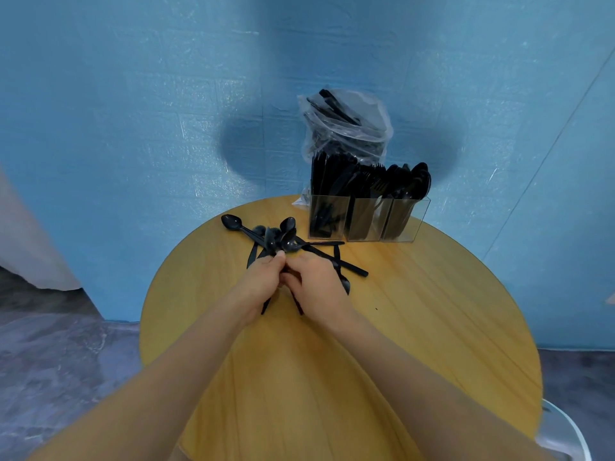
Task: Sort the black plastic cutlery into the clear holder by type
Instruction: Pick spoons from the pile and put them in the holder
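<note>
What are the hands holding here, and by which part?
Both the left hand and right hand grip a bunch of black spoons by the handles; the bowls fan out above the fingers.

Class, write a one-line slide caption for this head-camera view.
Both hands, left hand and right hand, gather black plastic spoons on a round wooden table near the clear three-compartment holder.

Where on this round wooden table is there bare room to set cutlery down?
Free: the round wooden table right of the right hand, below the clear three-compartment holder, and its left rim beside the left hand. Crowded: the loose black plastic spoons at the fingertips.
</note>
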Available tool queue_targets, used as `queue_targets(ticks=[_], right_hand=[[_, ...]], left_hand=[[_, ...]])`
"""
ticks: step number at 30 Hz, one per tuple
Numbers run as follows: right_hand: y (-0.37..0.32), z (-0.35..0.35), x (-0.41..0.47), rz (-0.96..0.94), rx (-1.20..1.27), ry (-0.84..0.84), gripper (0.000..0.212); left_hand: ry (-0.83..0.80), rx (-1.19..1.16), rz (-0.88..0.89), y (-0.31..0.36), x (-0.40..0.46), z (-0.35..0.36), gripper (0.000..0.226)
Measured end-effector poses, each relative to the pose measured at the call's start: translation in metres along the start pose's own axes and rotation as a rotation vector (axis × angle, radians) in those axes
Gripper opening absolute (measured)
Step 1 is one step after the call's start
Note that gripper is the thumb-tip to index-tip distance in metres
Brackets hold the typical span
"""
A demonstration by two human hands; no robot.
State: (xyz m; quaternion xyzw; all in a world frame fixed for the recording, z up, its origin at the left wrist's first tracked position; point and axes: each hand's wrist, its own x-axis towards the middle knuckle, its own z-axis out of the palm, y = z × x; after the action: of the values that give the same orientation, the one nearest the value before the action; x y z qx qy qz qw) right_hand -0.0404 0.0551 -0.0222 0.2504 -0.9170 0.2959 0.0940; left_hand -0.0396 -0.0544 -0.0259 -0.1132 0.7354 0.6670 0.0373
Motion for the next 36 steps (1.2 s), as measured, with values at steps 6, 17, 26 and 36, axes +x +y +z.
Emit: queue_targets(ticks=[6, 17, 26, 36], right_hand=[[0.016, -0.01, -0.004, 0.018, 0.068, 0.05, 0.023], [0.063, -0.011, 0.004, 0.401, -0.057, 0.115, 0.019], [0.052, -0.053, -0.003, 0.114, -0.078, 0.387, 0.016], [0.038, -0.062, 0.012, -0.047, 0.197, 0.397, 0.016]], left_hand=[[0.078, 0.05, 0.063, -0.008, 0.012, -0.009, 0.037], [-0.017, 0.012, 0.099, -0.012, 0.005, -0.008, 0.031], [0.006, 0.042, 0.134, 0.001, 0.006, -0.003, 0.032], [-0.26, 0.013, 0.1, 0.021, -0.015, 0.013, 0.03]])
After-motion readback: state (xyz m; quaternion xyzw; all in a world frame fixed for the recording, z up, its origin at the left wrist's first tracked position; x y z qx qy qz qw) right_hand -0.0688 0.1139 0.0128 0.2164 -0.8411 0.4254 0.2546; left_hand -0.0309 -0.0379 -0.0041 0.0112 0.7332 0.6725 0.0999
